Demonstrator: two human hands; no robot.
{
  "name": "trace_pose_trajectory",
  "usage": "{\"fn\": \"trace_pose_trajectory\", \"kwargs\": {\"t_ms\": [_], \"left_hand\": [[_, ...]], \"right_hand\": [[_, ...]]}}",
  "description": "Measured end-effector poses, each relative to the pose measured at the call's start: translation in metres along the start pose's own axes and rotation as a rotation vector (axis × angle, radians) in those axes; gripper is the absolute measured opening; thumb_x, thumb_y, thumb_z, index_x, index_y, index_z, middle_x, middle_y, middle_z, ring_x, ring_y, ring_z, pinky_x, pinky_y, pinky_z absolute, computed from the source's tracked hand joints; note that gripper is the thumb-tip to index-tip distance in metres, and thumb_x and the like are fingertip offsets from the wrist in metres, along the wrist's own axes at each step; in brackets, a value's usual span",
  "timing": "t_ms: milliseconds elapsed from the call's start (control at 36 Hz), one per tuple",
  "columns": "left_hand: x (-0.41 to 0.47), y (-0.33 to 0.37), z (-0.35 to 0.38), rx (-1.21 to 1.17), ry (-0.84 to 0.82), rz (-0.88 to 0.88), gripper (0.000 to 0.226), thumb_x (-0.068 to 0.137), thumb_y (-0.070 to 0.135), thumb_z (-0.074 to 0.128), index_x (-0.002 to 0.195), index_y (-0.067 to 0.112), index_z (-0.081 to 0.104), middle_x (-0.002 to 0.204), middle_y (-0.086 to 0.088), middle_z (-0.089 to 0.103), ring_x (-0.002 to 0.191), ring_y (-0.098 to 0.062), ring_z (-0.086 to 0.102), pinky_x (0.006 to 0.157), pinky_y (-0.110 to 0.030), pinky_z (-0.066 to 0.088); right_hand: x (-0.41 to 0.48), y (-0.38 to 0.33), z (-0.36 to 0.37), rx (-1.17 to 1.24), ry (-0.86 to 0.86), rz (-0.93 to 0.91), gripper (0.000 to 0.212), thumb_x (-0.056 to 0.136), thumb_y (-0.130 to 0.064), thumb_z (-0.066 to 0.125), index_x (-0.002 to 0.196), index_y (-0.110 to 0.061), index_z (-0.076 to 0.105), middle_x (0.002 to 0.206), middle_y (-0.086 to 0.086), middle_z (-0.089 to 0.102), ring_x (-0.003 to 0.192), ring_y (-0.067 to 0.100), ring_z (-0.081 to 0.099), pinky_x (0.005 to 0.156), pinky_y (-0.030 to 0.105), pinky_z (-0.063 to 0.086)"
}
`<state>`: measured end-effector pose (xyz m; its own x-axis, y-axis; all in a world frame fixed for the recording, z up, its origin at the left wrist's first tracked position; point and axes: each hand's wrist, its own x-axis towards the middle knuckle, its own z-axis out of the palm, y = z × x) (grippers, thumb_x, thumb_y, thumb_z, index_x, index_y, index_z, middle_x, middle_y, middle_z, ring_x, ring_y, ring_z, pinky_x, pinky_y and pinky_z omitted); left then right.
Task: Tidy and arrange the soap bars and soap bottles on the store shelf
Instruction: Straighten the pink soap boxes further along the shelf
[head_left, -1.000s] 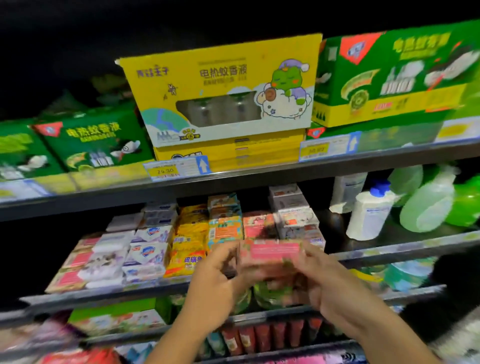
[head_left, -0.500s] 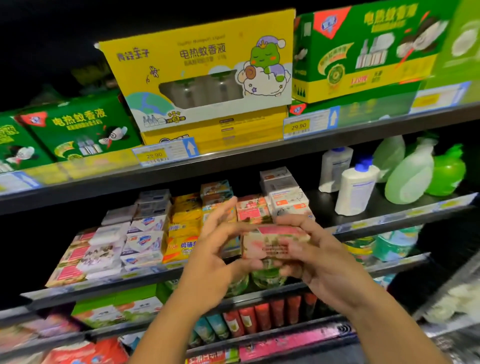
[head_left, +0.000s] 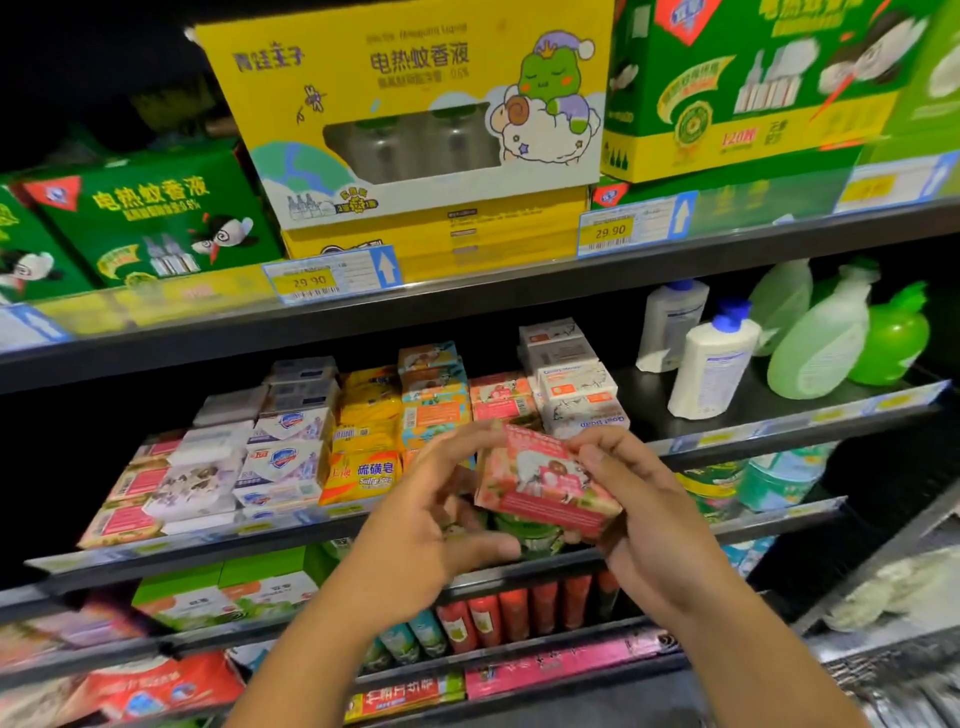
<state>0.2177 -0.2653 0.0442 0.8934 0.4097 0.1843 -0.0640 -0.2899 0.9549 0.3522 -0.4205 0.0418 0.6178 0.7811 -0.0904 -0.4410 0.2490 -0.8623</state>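
Nearest, the right hand (head_left: 649, 525) grips a pink soap box (head_left: 545, 483) by its right end, fingers over the top corner and palm behind. The left hand (head_left: 431, 525) lies loose, its fingertips touching the box's left edge and its thumb stretched out underneath without clamping. The box hangs tilted in the air just in front of the soap shelf (head_left: 810, 418), clear of the rail. The main risk, I judge, is a slip: one hand carries the weight by a corner, and a dropped box would fall onto the lower shelves among the tubes (head_left: 519, 608). Just behind the hands stands the matching pink stack (head_left: 501, 397), wedged between an orange stack (head_left: 434, 410) and a white stack (head_left: 576, 395). That slot looks narrow, so a skewed entry could shove either neighbour or push a front box off the rail. Whether there is free room at the front of the pink row I cannot tell, since the hands hide it. To the right the shelf floor lies bare up to a white bottle (head_left: 711, 364) and the green bottles (head_left: 821, 348), giving room to swing, though a wide elbow might tip them. Overhead, the upper shelf (head_left: 467, 296) caps the height, so the box should go in low and level.
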Motion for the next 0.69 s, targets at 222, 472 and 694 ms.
{"fn": "trace_pose_trajectory", "kwargs": {"t_ms": [222,472,694], "left_hand": [[-0.006,0.009,-0.006,-0.184,0.207,0.015,0.069,0.059,0.050,0.089,0.108,0.010,0.060,0.105,0.012,0.070,0.097,-0.004,0.067,0.074,-0.021,0.055],[-0.018,0.002,-0.009,-0.256,0.056,-0.059,0.070,0.064,0.003,0.081,0.125,0.034,0.062,0.130,0.009,0.063,0.110,-0.021,0.068,0.079,-0.027,0.057],[-0.021,-0.003,-0.020,0.169,0.271,0.027,0.053,0.061,0.064,0.081,0.106,0.041,0.070,0.133,0.021,0.052,0.126,0.004,0.049,0.093,-0.015,0.047]], "right_hand": [[0.005,0.011,0.002,-0.177,-0.263,0.002,0.059,0.060,-0.033,0.095,0.113,-0.020,0.073,0.115,0.014,0.072,0.101,0.026,0.069,0.079,0.029,0.057],[0.006,0.016,0.018,-0.094,-0.017,0.003,0.029,0.083,-0.022,0.065,0.111,-0.028,0.065,0.109,0.006,0.073,0.091,0.028,0.073,0.054,0.032,0.056],[0.004,0.021,0.011,-0.008,-0.328,0.138,0.075,0.060,-0.015,0.093,0.128,-0.009,0.061,0.116,0.021,0.068,0.081,0.032,0.071,0.064,0.031,0.060]]}}
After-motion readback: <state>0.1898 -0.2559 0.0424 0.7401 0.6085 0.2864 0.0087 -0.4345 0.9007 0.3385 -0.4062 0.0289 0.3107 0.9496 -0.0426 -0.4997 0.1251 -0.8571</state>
